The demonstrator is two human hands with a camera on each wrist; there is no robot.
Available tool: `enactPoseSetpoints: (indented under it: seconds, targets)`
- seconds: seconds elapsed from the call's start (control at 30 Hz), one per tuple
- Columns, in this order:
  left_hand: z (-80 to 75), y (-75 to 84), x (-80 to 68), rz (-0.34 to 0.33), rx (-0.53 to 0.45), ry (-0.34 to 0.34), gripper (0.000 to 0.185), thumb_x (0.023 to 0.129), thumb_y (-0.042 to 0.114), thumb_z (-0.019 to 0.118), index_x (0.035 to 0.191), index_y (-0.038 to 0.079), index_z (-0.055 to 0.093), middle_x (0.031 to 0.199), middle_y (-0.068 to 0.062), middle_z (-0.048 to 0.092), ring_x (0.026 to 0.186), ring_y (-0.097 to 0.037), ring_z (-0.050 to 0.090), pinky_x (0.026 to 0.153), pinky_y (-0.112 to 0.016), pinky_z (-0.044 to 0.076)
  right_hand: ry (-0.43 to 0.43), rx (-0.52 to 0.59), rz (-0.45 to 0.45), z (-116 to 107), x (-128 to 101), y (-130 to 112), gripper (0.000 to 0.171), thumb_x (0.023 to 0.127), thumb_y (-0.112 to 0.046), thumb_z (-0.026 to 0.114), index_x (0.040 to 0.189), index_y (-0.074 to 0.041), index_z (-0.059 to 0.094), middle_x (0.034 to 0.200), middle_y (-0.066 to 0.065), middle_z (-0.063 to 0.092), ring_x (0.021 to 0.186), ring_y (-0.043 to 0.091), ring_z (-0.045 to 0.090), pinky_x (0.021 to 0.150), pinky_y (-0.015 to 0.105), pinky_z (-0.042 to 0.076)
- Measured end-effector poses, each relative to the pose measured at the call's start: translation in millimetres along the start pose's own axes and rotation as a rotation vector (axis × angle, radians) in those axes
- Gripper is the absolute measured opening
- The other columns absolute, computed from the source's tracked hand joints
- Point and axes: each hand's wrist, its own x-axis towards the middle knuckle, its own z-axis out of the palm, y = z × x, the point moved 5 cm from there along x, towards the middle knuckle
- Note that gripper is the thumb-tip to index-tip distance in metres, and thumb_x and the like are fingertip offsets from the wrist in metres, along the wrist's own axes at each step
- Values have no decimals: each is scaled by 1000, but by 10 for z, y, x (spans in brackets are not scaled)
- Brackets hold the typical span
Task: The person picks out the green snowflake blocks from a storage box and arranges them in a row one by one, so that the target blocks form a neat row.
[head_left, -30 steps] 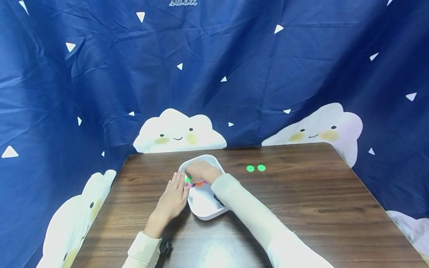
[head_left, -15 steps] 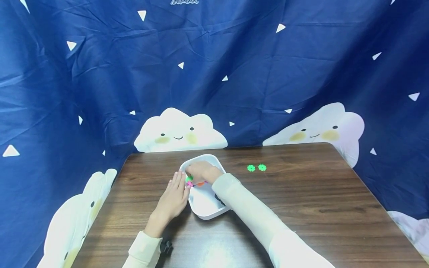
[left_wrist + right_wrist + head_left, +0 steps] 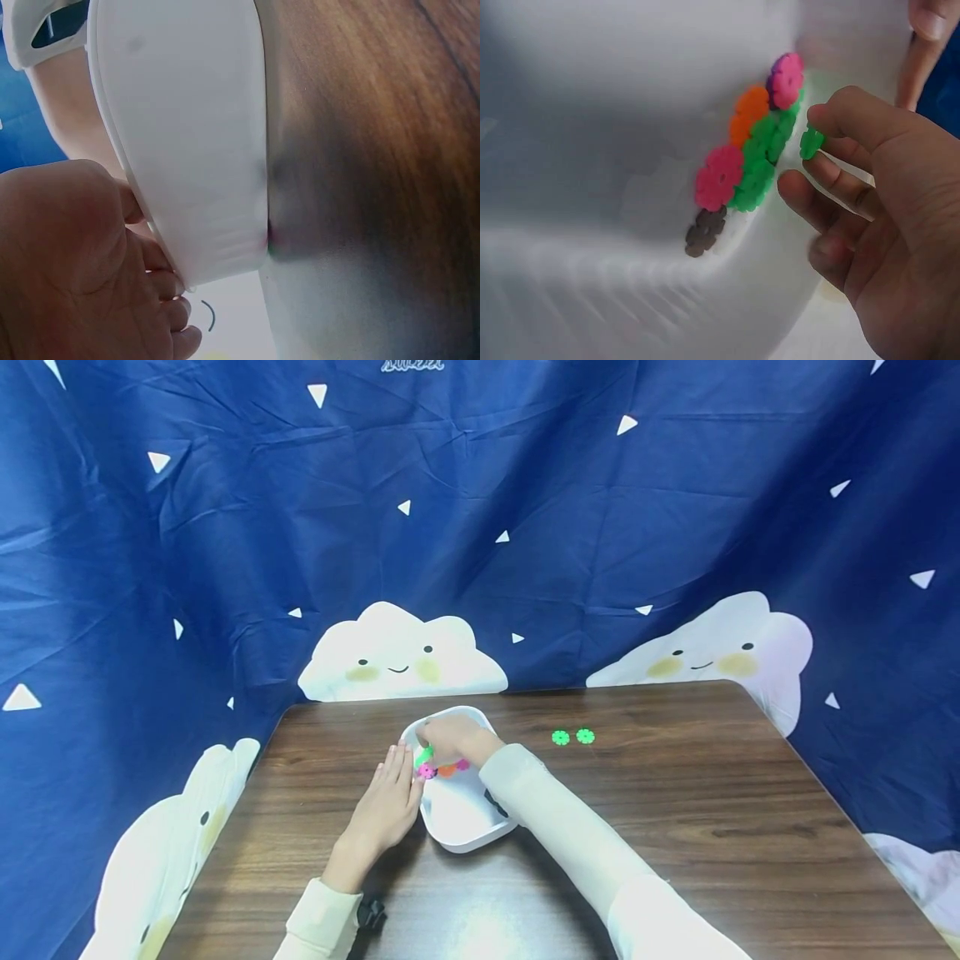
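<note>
A white plastic box (image 3: 459, 843) stands on the table, its far end under both hands. My right hand (image 3: 453, 739) is inside it, pinching a green flower-shaped disc (image 3: 811, 142) between thumb and fingertips. Just beside that disc, in the right wrist view, more notched discs lie along the box's corner: a pink disc (image 3: 719, 177), an orange disc (image 3: 746, 116), several green discs (image 3: 754, 186), another pink disc (image 3: 786, 80) and a dark brown disc (image 3: 706, 232). My left hand (image 3: 387, 806) rests with straight fingers against the box's left rim.
Two green discs, a left one (image 3: 561, 737) and a right one (image 3: 585, 736), lie on the brown wooden table (image 3: 675, 827), right of the box. A dark blue curtain (image 3: 525, 468) with white clouds hangs behind the table.
My right hand has shifted slightly up and right within the box, uncovering more of the green, orange and pink discs. The left hand has stayed at the rim.
</note>
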Motion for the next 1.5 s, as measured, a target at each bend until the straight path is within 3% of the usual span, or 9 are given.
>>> enactPoseSetpoints:
  seconds: [0.17, 0.37, 0.73, 0.97, 1.23, 1.5]
  targets:
    - [7, 7, 0, 9, -1, 7, 60, 104, 30, 36, 151, -7, 27, 162, -21, 18, 151, -39, 18, 121, -56, 22, 34, 15, -19, -132, -92, 37, 47, 87, -39, 72, 127, -18, 62, 121, -1, 66, 101, 13, 63, 97, 35, 53]
    - [-7, 11, 6, 5, 10, 9, 60, 105, 30, 36, 151, -6, 27, 163, -21, 18, 152, -36, 16, 122, -54, 21, 86, 17, -21, -265, -236, 126, 41, 87, -39, 71, 123, -22, 64, 114, -6, 64, 92, 10, 58, 87, 32, 54]
    - [-27, 20, 10, -29, 19, -58, 63, 107, 38, 24, 154, -4, 21, 164, -19, 12, 153, -31, 7, 123, -51, 16, 176, 22, -33, -497, -533, 310, 37, 86, -33, 72, 120, -21, 67, 114, -6, 67, 100, 12, 64, 89, 32, 55]
    - [-21, 15, 17, -29, 11, -48, 62, 107, 37, 26, 153, -4, 22, 164, -19, 12, 153, -31, 8, 123, -50, 15, 230, -8, -35, -600, -760, 473, 34, 86, -33, 71, 117, -22, 67, 110, -7, 66, 95, 10, 63, 85, 32, 55]
    - [-17, 14, -4, -24, 3, -31, 60, 106, 32, 34, 153, -5, 23, 164, -19, 13, 152, -33, 12, 123, -52, 19, 305, -7, -22, -639, -1061, 707, 26, 87, -32, 66, 111, -24, 67, 100, -9, 58, 78, 11, 54, 69, 29, 49]
    - [-30, 24, -3, -9, -2, -17, 60, 106, 31, 33, 152, -5, 24, 163, -20, 14, 152, -35, 13, 122, -53, 20, 364, 21, 19, -654, -1389, 986, 23, 86, -31, 65, 108, -25, 67, 99, -9, 56, 78, 12, 53, 65, 28, 45]
